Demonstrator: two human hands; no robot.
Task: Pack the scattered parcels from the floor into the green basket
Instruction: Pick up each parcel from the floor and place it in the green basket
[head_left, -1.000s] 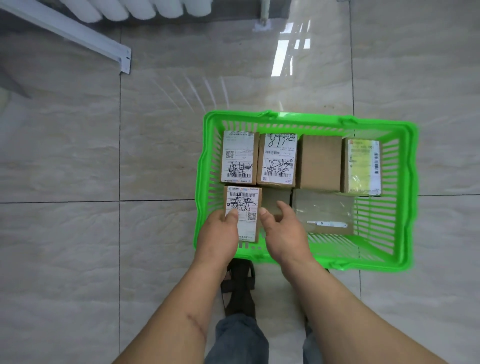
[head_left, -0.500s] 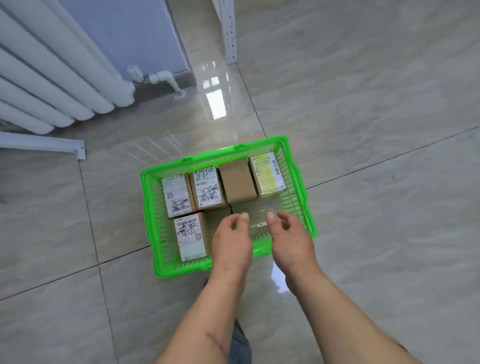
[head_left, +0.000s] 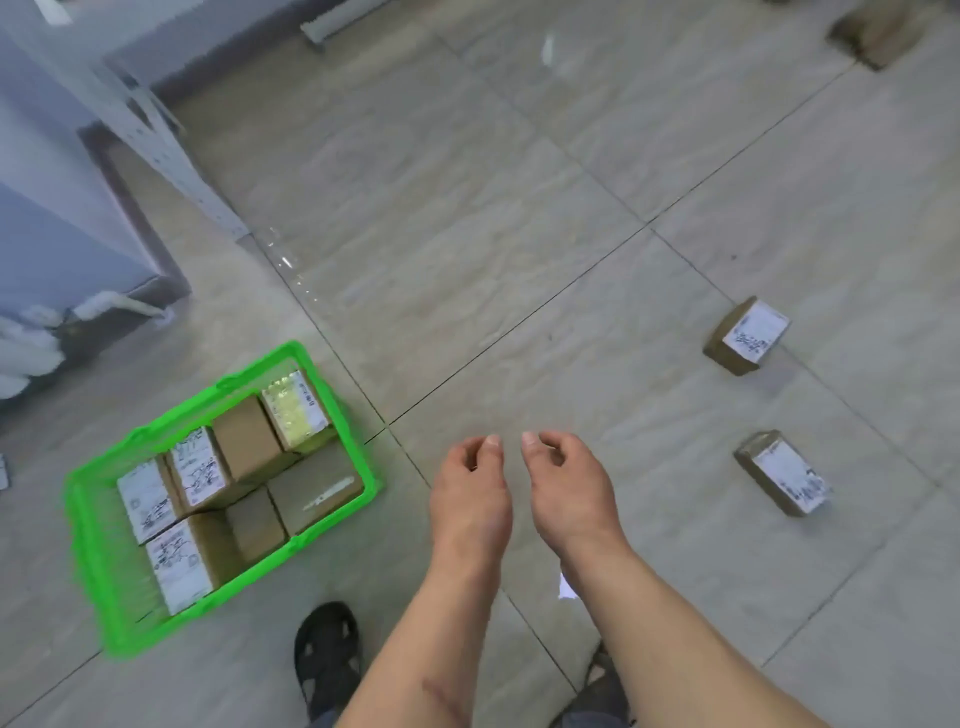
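Note:
The green basket (head_left: 88, 561) stands on the floor at the lower left, holding several brown parcels with white labels. My left hand (head_left: 470, 499) and my right hand (head_left: 569, 488) hang side by side over bare tiles right of the basket, fingers loosely curled, holding nothing. Two labelled parcels lie on the floor to the right: one (head_left: 748, 335) farther away, one (head_left: 784, 473) nearer. A third brown parcel (head_left: 875, 31) lies at the top right corner.
A white perforated shelf leg (head_left: 166, 150) slants along the floor at the upper left beside a blue-grey wall. A white radiator pipe (head_left: 114, 304) sits at the left. My sandalled feet (head_left: 327, 654) stand at the bottom. A white scrap (head_left: 565, 590) lies by my right forearm.
My hands let go of the labelled parcel in the basket and drew out. The view swung right, so the basket slid to the lower left and loose parcels came into sight.

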